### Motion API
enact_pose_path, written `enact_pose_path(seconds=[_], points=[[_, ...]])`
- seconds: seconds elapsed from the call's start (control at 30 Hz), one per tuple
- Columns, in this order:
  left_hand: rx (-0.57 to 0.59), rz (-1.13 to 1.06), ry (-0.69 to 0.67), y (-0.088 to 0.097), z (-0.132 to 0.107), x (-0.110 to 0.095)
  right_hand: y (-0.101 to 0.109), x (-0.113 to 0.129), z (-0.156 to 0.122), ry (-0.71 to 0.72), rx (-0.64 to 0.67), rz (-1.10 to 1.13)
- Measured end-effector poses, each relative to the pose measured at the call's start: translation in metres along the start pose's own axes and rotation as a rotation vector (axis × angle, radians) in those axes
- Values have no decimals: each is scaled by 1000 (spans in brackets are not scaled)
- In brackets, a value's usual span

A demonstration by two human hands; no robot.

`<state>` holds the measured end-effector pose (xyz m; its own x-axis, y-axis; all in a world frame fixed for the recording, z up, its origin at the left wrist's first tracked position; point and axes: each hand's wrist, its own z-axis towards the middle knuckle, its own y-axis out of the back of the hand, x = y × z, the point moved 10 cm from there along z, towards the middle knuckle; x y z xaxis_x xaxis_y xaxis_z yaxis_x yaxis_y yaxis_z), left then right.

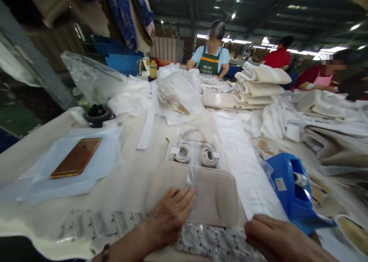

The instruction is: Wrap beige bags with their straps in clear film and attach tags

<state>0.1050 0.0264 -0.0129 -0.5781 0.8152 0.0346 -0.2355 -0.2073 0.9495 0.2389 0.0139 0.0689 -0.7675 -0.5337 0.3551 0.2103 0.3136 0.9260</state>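
Observation:
A beige bag with a rounded flap lies flat in front of me, with clear plastic along its near side. My left hand rests on the flap's left part, fingers stretched out and lying flat. Two rolled straps with white wraps sit at the bag's far end, below a thin loop handle. A printed clear plastic bag spreads along the near edge. At its right end, my right hand is closed with curled fingers at the plastic's edge; the fingertips are partly hidden.
At left, a brown phone lies on white sheets. A blue tape dispenser stands right, beside a long white strip. Folded beige pieces are stacked behind. A co-worker in a green apron stands across the table.

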Motion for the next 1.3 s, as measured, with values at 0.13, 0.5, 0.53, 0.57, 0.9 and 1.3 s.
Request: enact_pose_path(seconds=[0.13, 0.5, 0.53, 0.57, 0.9, 1.3], points=[[-14, -16, 16, 2, 1, -1, -20, 38, 73, 166, 368, -132], [-47, -17, -1, 5, 2, -1, -41, 21, 158, 207, 283, -498], [-49, -22, 4, 5, 2, -1, -40, 19, 161, 180, 275, -491], [-47, -31, 8, 4, 2, -1, -39, 17, 165, 152, 264, -486], [-90, -50, 13, 5, 3, 0, -21, 6, 138, 117, -190, -407], [-228, -26, -3, 18, -4, -1, -82, 56, 42, 411, -470, -244]])
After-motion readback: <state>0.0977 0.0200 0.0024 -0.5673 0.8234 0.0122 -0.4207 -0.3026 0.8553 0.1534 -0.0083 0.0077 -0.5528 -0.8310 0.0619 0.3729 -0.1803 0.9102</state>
